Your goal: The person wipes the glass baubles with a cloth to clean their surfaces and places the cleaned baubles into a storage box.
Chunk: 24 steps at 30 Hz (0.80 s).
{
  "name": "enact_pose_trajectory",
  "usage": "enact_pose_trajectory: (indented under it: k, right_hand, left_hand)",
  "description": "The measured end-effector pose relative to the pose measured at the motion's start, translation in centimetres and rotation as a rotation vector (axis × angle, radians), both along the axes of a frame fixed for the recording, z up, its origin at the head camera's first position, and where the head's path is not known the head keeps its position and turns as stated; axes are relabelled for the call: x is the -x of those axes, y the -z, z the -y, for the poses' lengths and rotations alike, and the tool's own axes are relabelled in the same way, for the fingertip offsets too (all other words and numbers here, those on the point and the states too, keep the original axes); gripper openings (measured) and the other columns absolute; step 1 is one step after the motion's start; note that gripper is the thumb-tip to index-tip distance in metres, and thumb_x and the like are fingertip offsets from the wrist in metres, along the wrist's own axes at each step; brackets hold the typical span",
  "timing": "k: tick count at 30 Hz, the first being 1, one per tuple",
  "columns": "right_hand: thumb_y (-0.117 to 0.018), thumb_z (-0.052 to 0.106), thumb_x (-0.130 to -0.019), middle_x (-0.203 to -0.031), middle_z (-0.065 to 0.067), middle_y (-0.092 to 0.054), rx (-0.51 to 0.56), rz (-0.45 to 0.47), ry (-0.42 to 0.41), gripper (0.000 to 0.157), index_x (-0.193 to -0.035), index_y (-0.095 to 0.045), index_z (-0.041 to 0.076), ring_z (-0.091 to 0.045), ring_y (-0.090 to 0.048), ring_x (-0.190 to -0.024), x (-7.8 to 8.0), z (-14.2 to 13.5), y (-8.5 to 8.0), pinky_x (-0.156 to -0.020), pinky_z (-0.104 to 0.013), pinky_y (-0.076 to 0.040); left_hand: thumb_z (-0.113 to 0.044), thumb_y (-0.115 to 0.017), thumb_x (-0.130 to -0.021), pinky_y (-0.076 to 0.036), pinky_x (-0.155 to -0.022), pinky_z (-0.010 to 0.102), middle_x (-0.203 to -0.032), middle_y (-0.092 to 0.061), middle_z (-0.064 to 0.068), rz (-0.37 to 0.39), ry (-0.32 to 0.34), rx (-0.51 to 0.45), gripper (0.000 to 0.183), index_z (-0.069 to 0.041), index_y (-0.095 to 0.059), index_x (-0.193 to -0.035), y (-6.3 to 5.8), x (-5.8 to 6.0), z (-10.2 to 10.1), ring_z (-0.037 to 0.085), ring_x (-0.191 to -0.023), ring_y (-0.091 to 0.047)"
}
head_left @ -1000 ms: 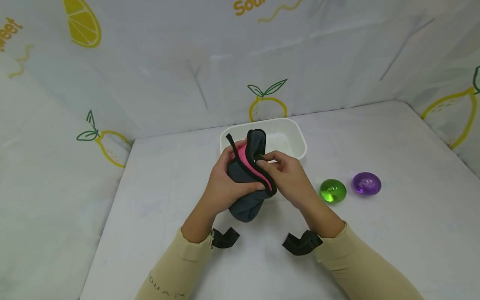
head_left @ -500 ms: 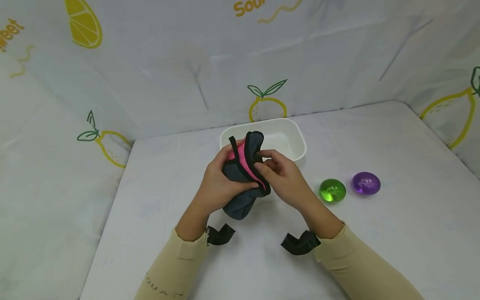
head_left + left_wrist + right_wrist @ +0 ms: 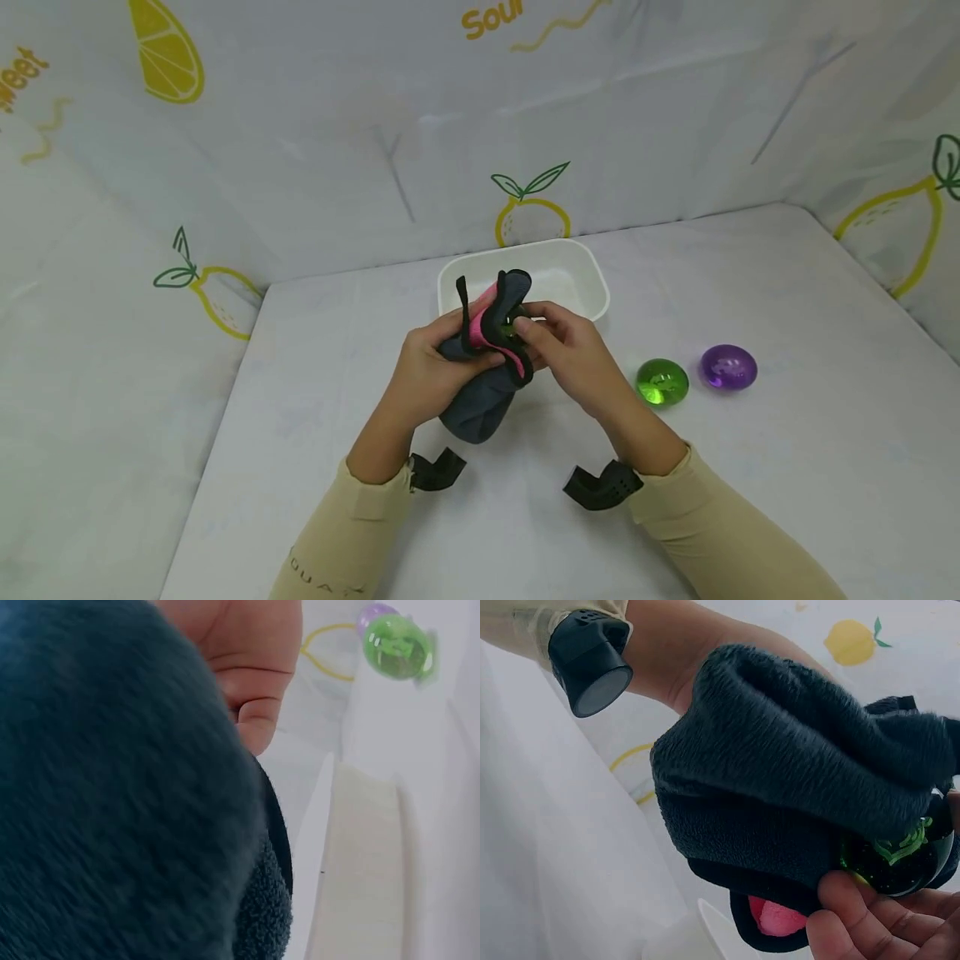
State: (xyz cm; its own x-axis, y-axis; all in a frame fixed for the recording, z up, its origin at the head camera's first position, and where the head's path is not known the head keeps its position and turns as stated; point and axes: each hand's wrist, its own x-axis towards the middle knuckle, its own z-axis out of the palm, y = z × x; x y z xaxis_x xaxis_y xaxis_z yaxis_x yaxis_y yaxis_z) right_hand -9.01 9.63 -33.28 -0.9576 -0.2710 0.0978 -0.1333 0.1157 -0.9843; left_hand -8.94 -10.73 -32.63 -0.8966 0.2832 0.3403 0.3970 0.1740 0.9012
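A dark blue-grey plush cloth with black edging [image 3: 480, 406] is bunched in my left hand [image 3: 431, 371], whose thumb lies across its front. A pink layer [image 3: 486, 323] shows in its fold, and it fills much of the left wrist view. In my right hand [image 3: 573, 354] I hold a clear, rounded glassy ball with a green pattern [image 3: 900, 859] against the cloth. Right fingers [image 3: 870, 922] support its lower side in the right wrist view. The cloth covers part of the ball, so its whole shape is hidden.
A white rectangular tray [image 3: 577, 275] stands behind the hands. To the right on the white table [image 3: 750, 483] lie a green transparent ball [image 3: 662, 382] and a purple one [image 3: 728, 367]. A lemon-print sheet [image 3: 300, 167] hangs behind the table.
The left hand and cloth have shifted slightly left. The cloth's edge has folded back, and more of the green-patterned ball shows at the right fingertips.
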Motion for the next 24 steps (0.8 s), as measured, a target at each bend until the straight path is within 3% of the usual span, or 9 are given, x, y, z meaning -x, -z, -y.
enact_pose_trajectory:
  k: [3, 6, 12, 15, 18, 21, 24]
  right_hand:
    - [-0.056, 0.024, -0.101, -0.095, -0.016, -0.069, 0.049, -0.003, -0.035, 0.040, -0.133, -0.055, 0.000, -0.019, -0.068, -0.074, 0.09, -0.10, 0.08, -0.072, -0.033, -0.060]
    - [-0.060, 0.017, -0.098, -0.099, -0.018, -0.068, 0.064, -0.042, -0.068, 0.043, -0.137, -0.053, 0.000, -0.020, -0.069, -0.077, 0.10, -0.15, 0.09, -0.074, -0.033, -0.060]
    - [-0.072, 0.006, -0.088, -0.112, -0.013, -0.068, -0.017, -0.213, -0.088, 0.049, -0.135, -0.057, 0.005, -0.019, -0.068, -0.093, -0.28, 0.01, 0.08, -0.081, -0.030, -0.058]
    - [-0.077, 0.002, -0.083, -0.112, -0.010, -0.067, -0.055, -0.315, -0.069, 0.050, -0.130, -0.061, 0.004, -0.020, -0.066, -0.094, -0.47, 0.12, 0.01, -0.081, -0.030, -0.057]
    - [-0.077, 0.000, -0.082, -0.115, -0.009, -0.065, -0.062, -0.368, -0.043, 0.052, -0.132, -0.061, 0.005, -0.020, -0.065, -0.094, -0.57, 0.12, -0.05, -0.080, -0.027, -0.057]
    - [-0.073, 0.001, -0.086, -0.116, -0.008, -0.065, -0.052, -0.362, -0.018, 0.053, -0.137, -0.057, 0.007, -0.018, -0.063, -0.090, -0.62, 0.10, -0.06, -0.075, -0.024, -0.055]
    - [-0.069, 0.004, -0.090, -0.110, -0.011, -0.065, -0.027, -0.318, 0.012, 0.050, -0.139, -0.055, 0.007, -0.015, -0.064, -0.083, -0.58, 0.10, -0.01, -0.071, -0.023, -0.055]
  left_hand:
    - [0.002, -0.079, -0.079, -0.053, -0.094, 0.033, -0.115, -0.071, 0.015, -0.007, -0.026, -0.072, 0.042, -0.002, -0.069, -0.120, 0.05, 0.02, 0.00, 0.017, -0.105, -0.067]
    - [0.003, -0.076, -0.081, -0.054, -0.090, 0.033, -0.109, -0.071, 0.020, 0.012, -0.070, -0.142, 0.036, 0.003, -0.069, -0.117, 0.01, 0.03, -0.14, 0.018, -0.099, -0.067]
    - [-0.006, -0.071, -0.088, -0.056, -0.073, 0.029, -0.088, -0.070, 0.005, 0.093, -0.155, -0.231, 0.023, 0.005, -0.068, -0.108, -0.10, -0.01, -0.44, 0.015, -0.080, -0.065]
    - [-0.008, -0.066, -0.091, -0.055, -0.067, 0.026, -0.081, -0.065, 0.000, 0.142, -0.126, -0.296, 0.021, 0.008, -0.064, -0.105, -0.09, -0.04, -0.49, 0.013, -0.074, -0.061]
    - [-0.006, -0.059, -0.094, -0.054, -0.070, 0.024, -0.085, -0.063, -0.001, 0.182, -0.064, -0.356, 0.025, 0.012, -0.059, -0.111, -0.06, -0.05, -0.46, 0.011, -0.077, -0.060]
    - [-0.008, -0.057, -0.096, -0.055, -0.076, 0.023, -0.094, -0.064, 0.000, 0.205, -0.012, -0.373, 0.031, 0.013, -0.055, -0.118, 0.05, -0.03, -0.30, 0.010, -0.084, -0.061]
    - [-0.018, -0.066, -0.094, -0.056, -0.082, 0.027, -0.103, -0.065, 0.002, 0.192, 0.035, -0.342, 0.042, 0.010, -0.055, -0.124, 0.15, -0.02, -0.10, 0.012, -0.093, -0.064]
